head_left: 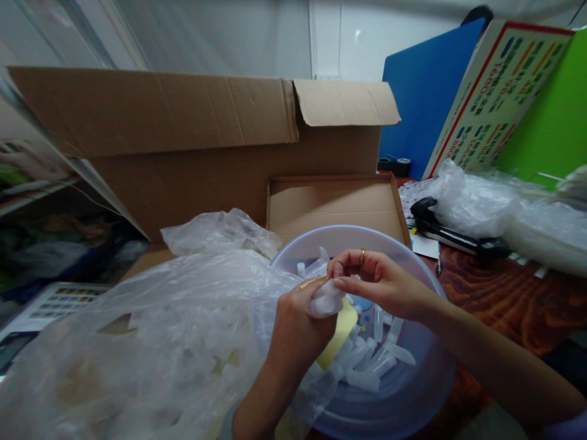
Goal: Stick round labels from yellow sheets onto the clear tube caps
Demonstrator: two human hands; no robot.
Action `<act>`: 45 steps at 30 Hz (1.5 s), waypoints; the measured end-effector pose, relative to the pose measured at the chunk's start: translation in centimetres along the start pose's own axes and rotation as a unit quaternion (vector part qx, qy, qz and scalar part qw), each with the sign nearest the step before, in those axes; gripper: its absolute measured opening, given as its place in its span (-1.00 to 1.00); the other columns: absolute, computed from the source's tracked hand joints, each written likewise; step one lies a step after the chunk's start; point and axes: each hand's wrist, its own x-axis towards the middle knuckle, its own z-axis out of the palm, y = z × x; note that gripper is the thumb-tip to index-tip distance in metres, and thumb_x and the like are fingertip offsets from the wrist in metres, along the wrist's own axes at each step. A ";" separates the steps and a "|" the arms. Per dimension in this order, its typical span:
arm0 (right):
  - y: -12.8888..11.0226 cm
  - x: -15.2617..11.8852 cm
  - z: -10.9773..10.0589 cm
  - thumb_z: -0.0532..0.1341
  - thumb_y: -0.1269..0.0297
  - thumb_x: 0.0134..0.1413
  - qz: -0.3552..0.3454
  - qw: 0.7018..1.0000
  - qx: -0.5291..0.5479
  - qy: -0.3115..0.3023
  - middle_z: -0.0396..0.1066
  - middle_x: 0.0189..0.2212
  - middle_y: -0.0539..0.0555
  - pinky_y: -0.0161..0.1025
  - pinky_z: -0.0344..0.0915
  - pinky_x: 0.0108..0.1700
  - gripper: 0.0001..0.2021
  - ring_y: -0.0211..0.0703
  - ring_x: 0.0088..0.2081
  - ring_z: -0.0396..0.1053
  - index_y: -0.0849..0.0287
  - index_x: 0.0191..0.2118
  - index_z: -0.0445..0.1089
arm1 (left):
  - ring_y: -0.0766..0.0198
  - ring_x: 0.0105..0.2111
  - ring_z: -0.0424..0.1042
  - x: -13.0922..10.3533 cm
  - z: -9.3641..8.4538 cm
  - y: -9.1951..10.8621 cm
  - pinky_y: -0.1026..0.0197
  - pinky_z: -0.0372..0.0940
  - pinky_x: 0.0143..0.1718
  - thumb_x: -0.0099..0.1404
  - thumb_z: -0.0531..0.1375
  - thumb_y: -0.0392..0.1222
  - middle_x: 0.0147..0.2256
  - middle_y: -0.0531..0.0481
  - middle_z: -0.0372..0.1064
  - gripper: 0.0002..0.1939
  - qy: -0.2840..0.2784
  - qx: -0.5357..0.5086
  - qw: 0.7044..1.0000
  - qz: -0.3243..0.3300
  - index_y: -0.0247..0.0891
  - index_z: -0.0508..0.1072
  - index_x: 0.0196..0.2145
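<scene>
My left hand is wrapped round a small bunch of translucent white plastic tubes, held over a pale purple plastic basin. A strip of yellow paper hangs below the same hand, and whether the fingers grip it is hidden. Thumb and fingertips of my right hand, with a ring on one finger, are pinched together at the upper end of the bunch; what lies between them is too small to make out. Several loose translucent tubes lie in the basin beneath both hands.
Left of the basin, a large clear plastic bag full of whitish pieces overlaps its rim. Behind stand a big cardboard box and a shallow cardboard tray. A black stapler-like tool and plastic wrap lie right on the wooden table.
</scene>
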 end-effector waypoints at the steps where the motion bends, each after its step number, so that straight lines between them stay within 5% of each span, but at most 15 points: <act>1: 0.0 0.0 0.0 0.33 0.28 0.09 -0.009 1.000 -0.012 0.005 0.33 -0.35 0.00 -0.35 0.25 -0.17 -0.83 -0.32 -0.28 0.30 0.24 -0.31 0.35 | 0.22 -0.34 0.55 -0.1 0.0 -0.1 0.27 0.44 -0.26 0.19 0.17 -0.37 -0.33 -0.07 0.57 -0.85 0.001 0.005 1.000 0.004 -0.32 0.55 -0.31; 7: 0.1 0.2 0.4 0.46 0.34 -0.13 -0.032 0.999 -0.010 -0.006 0.33 -0.33 -0.02 -0.33 0.30 -0.17 -0.62 -0.31 -0.28 0.34 0.20 -0.25 0.26 | 0.07 -0.16 0.56 -0.4 0.0 -0.4 0.15 0.46 -0.11 0.10 0.11 -0.39 -0.17 -0.22 0.55 -0.66 0.017 0.079 0.995 0.052 -0.42 0.54 -0.18; 10: 0.2 0.3 -0.2 0.54 0.30 -0.34 -0.094 0.994 -0.054 -0.013 0.37 -0.26 0.02 -0.29 0.30 -0.11 -0.44 -0.22 -0.19 0.36 0.18 -0.17 0.29 | 0.11 -0.22 0.57 -0.3 -0.1 -0.2 0.22 0.46 -0.16 0.09 0.16 -0.37 -0.22 -0.19 0.56 -0.71 0.025 0.054 0.996 0.064 -0.43 0.54 -0.21; 13: 0.4 0.6 -1.8 0.43 0.16 -0.10 -0.148 0.975 -0.136 0.097 0.40 -0.18 0.08 -0.25 0.29 -0.09 -0.57 -0.17 -0.12 0.37 0.16 -0.11 0.34 | 0.25 -0.39 0.56 -0.1 -0.3 0.1 0.34 0.43 -0.34 0.16 0.22 -0.33 -0.38 -0.07 0.56 -0.90 0.053 0.026 0.998 0.020 -0.34 0.54 -0.36; 16: 0.8 0.9 -3.5 0.31 0.24 0.09 -0.150 0.920 -0.303 0.199 0.42 -0.21 0.07 -0.21 0.28 -0.05 -0.86 -0.18 -0.13 0.38 0.17 -0.25 0.44 | 0.26 -0.46 0.53 0.0 -0.6 0.0 0.32 0.38 -0.43 0.18 0.26 -0.27 -0.44 -0.04 0.54 -0.92 0.089 0.044 0.995 -0.014 -0.32 0.52 -0.43; 22: 1.3 1.2 -4.0 0.35 0.36 0.04 -0.185 0.892 -0.364 0.195 0.53 -0.30 0.02 -0.24 0.37 -0.11 -0.90 -0.20 -0.23 0.48 0.15 -0.27 0.52 | 0.21 -0.41 0.56 -0.1 -0.8 -0.5 0.24 0.41 -0.36 0.21 0.27 -0.21 -0.40 -0.01 0.56 -0.90 0.099 0.046 0.993 -0.032 -0.28 0.56 -0.39; 29: 0.8 1.0 -3.6 0.31 0.38 0.11 -0.294 0.815 -0.463 0.187 0.56 -0.31 0.02 -0.16 0.35 -0.16 -0.91 -0.17 -0.28 0.48 0.06 -0.31 0.58 | 0.23 -0.36 0.58 -0.2 -0.8 -0.5 0.28 0.45 -0.31 0.17 0.31 -0.18 -0.35 0.01 0.58 -0.89 0.092 -0.022 0.990 -0.103 -0.25 0.58 -0.35; 33: 0.7 0.8 -3.4 0.31 0.41 0.11 -0.310 0.798 -0.478 0.193 0.56 -0.32 0.00 -0.15 0.34 -0.14 -0.90 -0.18 -0.28 0.49 0.08 -0.37 0.55 | 0.24 -0.35 0.58 -0.3 -0.8 -0.3 0.33 0.45 -0.31 0.16 0.31 -0.19 -0.35 0.00 0.59 -0.89 0.091 -0.049 0.988 -0.116 -0.26 0.59 -0.35; 40: 0.5 0.6 -2.9 0.27 0.47 0.15 -0.242 0.821 -0.481 0.190 0.52 -0.29 -0.01 -0.14 0.22 -0.04 -0.91 -0.18 -0.18 0.45 0.15 -0.35 0.43 | 0.26 -0.44 0.56 -0.1 -0.8 -0.4 0.37 0.42 -0.44 0.16 0.30 -0.18 -0.43 0.00 0.57 -0.89 0.082 -0.055 0.989 -0.114 -0.29 0.57 -0.43; 45: 0.0 0.2 -1.7 0.27 0.38 0.15 -0.180 0.947 -0.239 0.117 0.41 -0.18 0.03 -0.21 0.23 0.01 -0.96 -0.22 -0.09 0.37 0.15 -0.33 0.40 | 0.28 -0.58 0.47 0.2 -0.7 -0.4 0.34 0.33 -0.53 0.14 0.29 -0.22 -0.56 -0.01 0.48 -0.85 0.100 0.021 0.991 -0.089 -0.33 0.52 -0.52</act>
